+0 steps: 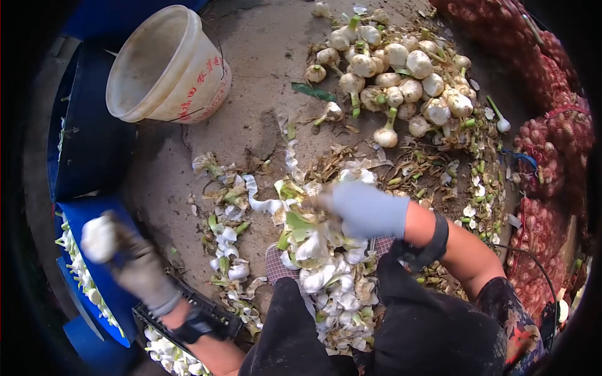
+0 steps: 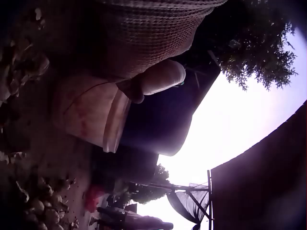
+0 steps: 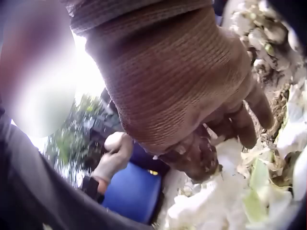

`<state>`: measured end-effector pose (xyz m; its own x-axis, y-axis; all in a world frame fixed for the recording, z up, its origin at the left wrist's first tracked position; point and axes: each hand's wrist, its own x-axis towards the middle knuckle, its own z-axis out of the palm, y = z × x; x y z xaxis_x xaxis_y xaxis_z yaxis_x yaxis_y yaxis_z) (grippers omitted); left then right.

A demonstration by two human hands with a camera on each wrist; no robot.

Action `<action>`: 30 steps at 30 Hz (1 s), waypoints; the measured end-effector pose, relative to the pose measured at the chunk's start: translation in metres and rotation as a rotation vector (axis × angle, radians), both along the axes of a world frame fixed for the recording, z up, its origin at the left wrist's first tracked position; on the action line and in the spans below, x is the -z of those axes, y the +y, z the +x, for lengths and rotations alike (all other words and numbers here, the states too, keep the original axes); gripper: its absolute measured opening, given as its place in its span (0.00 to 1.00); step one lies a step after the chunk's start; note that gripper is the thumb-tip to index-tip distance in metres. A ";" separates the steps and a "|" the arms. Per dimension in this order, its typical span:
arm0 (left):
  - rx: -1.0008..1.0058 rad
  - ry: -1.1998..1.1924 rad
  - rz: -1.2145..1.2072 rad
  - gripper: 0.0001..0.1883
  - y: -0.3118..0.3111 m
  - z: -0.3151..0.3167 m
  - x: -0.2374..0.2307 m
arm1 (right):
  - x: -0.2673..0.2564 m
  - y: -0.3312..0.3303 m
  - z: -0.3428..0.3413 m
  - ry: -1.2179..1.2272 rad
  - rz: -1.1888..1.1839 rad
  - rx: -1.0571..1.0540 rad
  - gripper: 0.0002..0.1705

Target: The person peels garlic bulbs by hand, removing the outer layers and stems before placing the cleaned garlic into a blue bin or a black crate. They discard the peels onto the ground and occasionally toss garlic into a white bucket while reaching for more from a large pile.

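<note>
My left hand [image 1: 141,272], in a knit glove, grips a white garlic bulb [image 1: 99,239] beside the blue tub at the left. The right wrist view also shows this left hand [image 3: 112,163] raised with the bulb. My right hand [image 1: 370,210], gloved too, is over a heap of peeled-off garlic skins [image 1: 326,276] between the knees. In the right wrist view its dirty fingers [image 3: 244,127] hang loosely bent and spread, right above white skins and a green leaf piece. Unpeeled garlic bulbs [image 1: 411,88], soil-stained, lie piled on the ground ahead.
A white bucket [image 1: 210,94] with red writing stands at the front left. Blue tubs [image 1: 103,216] line the left side, with trimmed garlic [image 1: 88,285] in one. A black crate [image 1: 226,323] is beside the left leg. Red mesh sacks [image 1: 533,250] of garlic line the right.
</note>
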<state>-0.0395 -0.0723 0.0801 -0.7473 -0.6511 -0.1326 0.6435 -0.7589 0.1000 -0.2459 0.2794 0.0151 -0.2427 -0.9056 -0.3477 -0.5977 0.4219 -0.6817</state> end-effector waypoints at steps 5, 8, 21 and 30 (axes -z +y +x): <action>0.138 -0.142 -0.586 0.25 0.000 -0.015 -0.030 | 0.058 -0.049 -0.082 0.753 0.004 0.233 0.14; 0.270 -0.609 -0.889 0.22 0.099 -0.080 0.017 | 0.109 -0.057 -0.105 0.879 0.241 0.266 0.12; 0.755 -0.814 -1.289 0.26 0.206 -0.099 0.091 | 0.016 0.008 0.004 -0.975 -0.247 0.867 0.16; 0.790 -0.855 -1.167 0.26 0.204 -0.091 0.079 | -0.002 0.003 0.013 -0.956 -0.052 0.826 0.14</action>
<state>-0.1308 0.1320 0.0008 -0.8944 -0.2062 -0.3968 -0.3801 -0.1170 0.9175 -0.2328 0.2827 0.0175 -0.4132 -0.6225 -0.6647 0.5692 0.3932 -0.7221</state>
